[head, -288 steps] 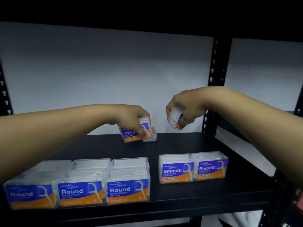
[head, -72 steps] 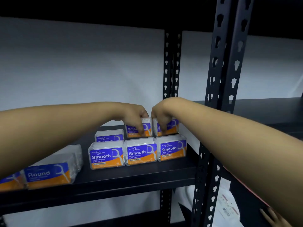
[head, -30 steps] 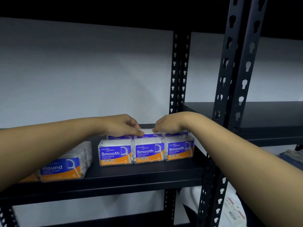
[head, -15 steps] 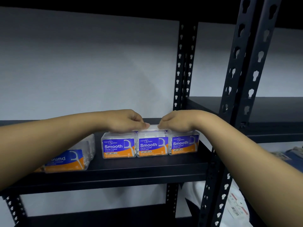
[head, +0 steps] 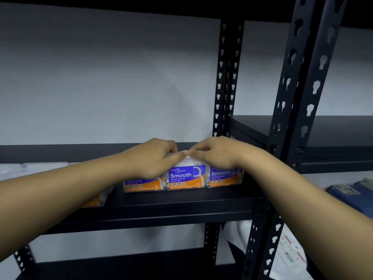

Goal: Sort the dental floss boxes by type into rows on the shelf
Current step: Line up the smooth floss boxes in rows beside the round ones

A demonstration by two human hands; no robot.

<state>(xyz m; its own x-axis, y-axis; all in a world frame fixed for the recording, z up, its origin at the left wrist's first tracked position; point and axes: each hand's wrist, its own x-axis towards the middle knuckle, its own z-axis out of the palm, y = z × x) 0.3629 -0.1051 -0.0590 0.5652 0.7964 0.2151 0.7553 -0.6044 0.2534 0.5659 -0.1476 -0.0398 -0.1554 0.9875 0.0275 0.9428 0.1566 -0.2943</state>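
Shelf (head: 181, 201) black metal; slotted uprights (head: 224, 81); grey wall (head: 111, 77) behind.

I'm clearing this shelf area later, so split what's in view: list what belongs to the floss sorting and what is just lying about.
Part of the job:
- Smooth floss boxes, front row of three
- clear boxes at far left, labels hidden
- shelf
- left hand and right hand, resting on the box tops

Lying about:
- labelled white parcel bag, lower right
- folded blue cloth, far right
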